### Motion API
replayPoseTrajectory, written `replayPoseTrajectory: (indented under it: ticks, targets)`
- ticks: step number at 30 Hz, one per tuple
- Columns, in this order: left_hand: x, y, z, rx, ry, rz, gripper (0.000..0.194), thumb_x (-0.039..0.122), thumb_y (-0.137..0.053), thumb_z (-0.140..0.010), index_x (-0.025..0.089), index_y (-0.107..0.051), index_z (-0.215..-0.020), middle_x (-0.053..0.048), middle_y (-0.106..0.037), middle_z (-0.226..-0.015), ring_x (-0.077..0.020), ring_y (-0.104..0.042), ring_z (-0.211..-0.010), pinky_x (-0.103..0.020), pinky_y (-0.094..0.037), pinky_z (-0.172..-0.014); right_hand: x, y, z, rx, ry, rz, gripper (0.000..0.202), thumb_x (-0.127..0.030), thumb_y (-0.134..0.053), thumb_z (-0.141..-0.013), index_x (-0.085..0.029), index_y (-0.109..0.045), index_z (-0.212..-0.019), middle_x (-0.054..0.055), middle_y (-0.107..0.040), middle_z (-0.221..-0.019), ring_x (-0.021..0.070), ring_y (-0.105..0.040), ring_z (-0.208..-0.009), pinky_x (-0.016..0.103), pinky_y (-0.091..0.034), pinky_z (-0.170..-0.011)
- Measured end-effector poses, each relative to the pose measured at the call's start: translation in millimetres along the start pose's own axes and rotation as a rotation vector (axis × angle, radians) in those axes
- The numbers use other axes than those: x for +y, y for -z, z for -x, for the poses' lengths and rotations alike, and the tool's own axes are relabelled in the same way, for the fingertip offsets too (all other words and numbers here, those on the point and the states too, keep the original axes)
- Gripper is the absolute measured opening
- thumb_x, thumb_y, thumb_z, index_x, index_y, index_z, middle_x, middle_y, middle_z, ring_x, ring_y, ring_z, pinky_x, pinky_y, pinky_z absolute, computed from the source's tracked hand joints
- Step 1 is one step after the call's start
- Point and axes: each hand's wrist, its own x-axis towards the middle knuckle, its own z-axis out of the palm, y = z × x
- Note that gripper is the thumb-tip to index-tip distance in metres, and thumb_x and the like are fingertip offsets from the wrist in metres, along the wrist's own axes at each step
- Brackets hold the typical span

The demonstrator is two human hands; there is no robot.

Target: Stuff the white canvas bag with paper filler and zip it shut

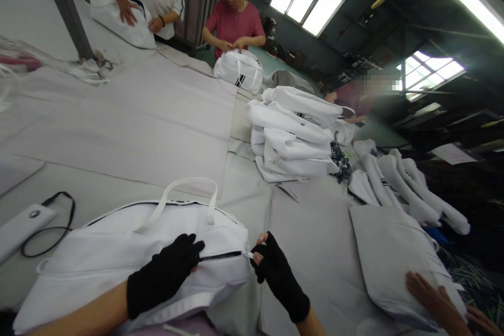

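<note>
A white handbag (118,244) lies on its side before me, its handle (188,181) standing up along the far edge. On its near face a short zipper (222,255) shows a dark gap. My left hand (167,270), in a black fingerless glove, holds the bag's fabric at the left end of that gap, fingers bent and thumb below. At the bag's right end, my right hand (277,273), gloved alike, pinches the zipper pull (248,254) between thumb and fingers. Part of the bag's near side is hidden by my left forearm.
White bags (295,136) are stacked farther back, with more bags (397,184) to their right. A co-worker's hand (429,294) rests on a flat bag (394,252). Two people handle bags across the table (129,121). A white power bank (27,231) with a black cable lies left.
</note>
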Motion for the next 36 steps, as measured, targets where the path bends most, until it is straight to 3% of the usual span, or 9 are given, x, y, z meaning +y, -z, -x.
replayPoseTrajectory:
  ticks: [6,13,17,19,22,25,27,32,36]
  targets:
    - [-3.6,-9.7,3.7,0.079,-0.024,0.053,0.043,0.004,-0.038,-0.092,0.024,-0.059,-0.123,-0.007,-0.065,-0.124,-0.0227,-0.062,-0.113,-0.039,-0.056,-0.093,-15.1,-24.5,-13.6,-0.125,0.127,0.159,0.013,-0.024,-0.049,-0.087,-0.023,-0.045,-0.100,-0.006,-0.041,-0.070,0.0070,-0.037,-0.055,0.021,-0.036,-0.050]
    - [-9.4,14.3,-9.1,0.015,0.066,-0.003,0.013,0.022,-0.053,-0.093,0.021,-0.065,-0.097,-0.008,-0.057,-0.134,-0.0284,-0.047,-0.130,-0.056,-0.036,-0.111,-16.5,-24.7,-15.6,-0.085,0.103,0.132,0.012,-0.028,-0.048,-0.090,-0.024,-0.042,-0.099,-0.006,-0.041,-0.072,0.0071,-0.040,-0.052,0.021,-0.035,-0.047]
    - [-15.8,7.9,-5.8,0.014,0.118,-0.009,0.018,0.025,-0.049,-0.094,0.020,-0.063,-0.105,-0.013,-0.052,-0.138,-0.0318,-0.046,-0.130,-0.053,-0.046,-0.101,-14.1,-39.3,-27.5,-0.163,0.272,0.341,0.012,-0.021,-0.046,-0.088,-0.023,-0.049,-0.099,-0.005,-0.047,-0.069,0.0091,-0.043,-0.059,0.023,-0.038,-0.056]
    - [-17.7,9.5,-7.6,0.004,0.153,0.016,0.019,0.025,-0.048,-0.094,0.019,-0.062,-0.106,-0.014,-0.052,-0.138,-0.0335,-0.045,-0.130,-0.052,-0.049,-0.098,-12.4,-43.8,-33.8,-0.162,0.222,0.234,0.014,-0.024,-0.045,-0.089,-0.024,-0.045,-0.102,-0.006,-0.045,-0.065,0.0087,-0.040,-0.054,0.022,-0.036,-0.052]
    - [-6.0,21.2,-20.8,0.063,0.227,0.092,0.017,0.027,-0.051,-0.093,0.019,-0.060,-0.104,-0.012,-0.059,-0.127,-0.0305,-0.054,-0.119,-0.048,-0.053,-0.094,-5.8,-37.8,-35.0,-0.044,0.084,0.025,0.020,-0.030,-0.046,-0.090,-0.026,-0.037,-0.108,-0.010,-0.042,-0.062,0.0076,-0.038,-0.048,0.020,-0.033,-0.046]
    - [20.2,28.9,-47.5,0.138,0.242,0.200,0.020,0.037,-0.058,-0.091,0.022,-0.060,-0.104,-0.007,-0.068,-0.103,-0.0230,-0.066,-0.096,-0.038,-0.057,-0.083,-0.4,-31.2,-30.7,0.042,0.123,0.077,0.022,-0.028,-0.048,-0.089,-0.025,-0.039,-0.109,-0.009,-0.045,-0.062,0.0079,-0.041,-0.049,0.021,-0.034,-0.048]
    - [37.4,26.9,-70.8,0.070,0.198,0.184,0.030,0.041,-0.058,-0.090,0.020,-0.060,-0.111,-0.008,-0.070,-0.100,-0.0236,-0.068,-0.088,-0.036,-0.059,-0.073,-0.8,-31.3,-28.3,0.077,0.191,0.186,0.021,-0.026,-0.048,-0.089,-0.024,-0.043,-0.109,-0.009,-0.045,-0.060,0.0087,-0.043,-0.051,0.021,-0.035,-0.050]
    - [61.9,14.9,-118.3,-0.373,0.231,-0.053,0.023,0.025,-0.048,-0.091,0.015,-0.068,-0.092,-0.011,-0.067,-0.074,-0.0293,-0.066,-0.063,-0.041,-0.053,-0.055,-2.3,-28.7,-20.3,0.065,0.361,0.584,0.027,-0.027,-0.041,-0.095,-0.027,-0.047,-0.122,-0.005,-0.063,-0.070,0.0124,-0.058,-0.061,0.025,-0.043,-0.059]
    - [66.6,14.2,-126.3,-0.406,0.209,-0.035,0.029,0.029,-0.045,-0.094,0.015,-0.069,-0.095,-0.012,-0.068,-0.077,-0.0295,-0.067,-0.069,-0.041,-0.052,-0.061,7.5,-21.2,-8.3,0.220,0.511,0.712,0.035,-0.023,-0.043,-0.096,-0.029,-0.044,-0.131,-0.003,-0.071,-0.087,0.0141,-0.065,-0.077,0.028,-0.049,-0.071]
